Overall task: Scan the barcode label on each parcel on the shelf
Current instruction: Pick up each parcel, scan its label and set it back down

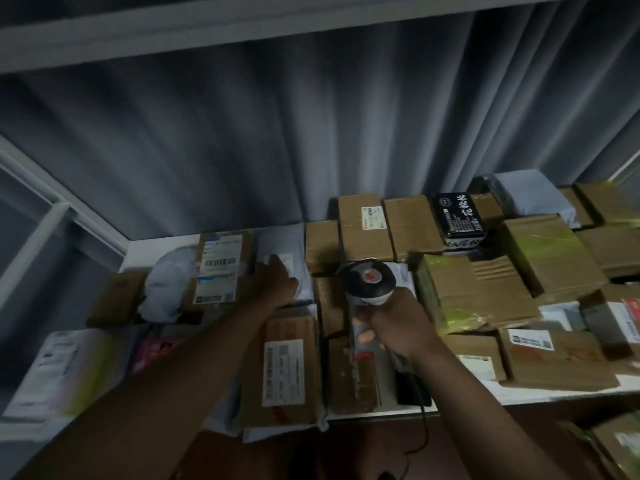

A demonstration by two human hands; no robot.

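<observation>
Head view, right hand (398, 323) gripping scanner (369, 282) (parcels crowded)

The left hand (277, 282) reaches far forward, fingers flat. The right hand (398, 323) is curled tight, gripping something.

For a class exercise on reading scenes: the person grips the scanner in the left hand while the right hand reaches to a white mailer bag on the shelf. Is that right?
The hands are swapped. The head view shows the right hand gripping the scanner, while the left hand reaches to the white mailer bag on the shelf.
</observation>
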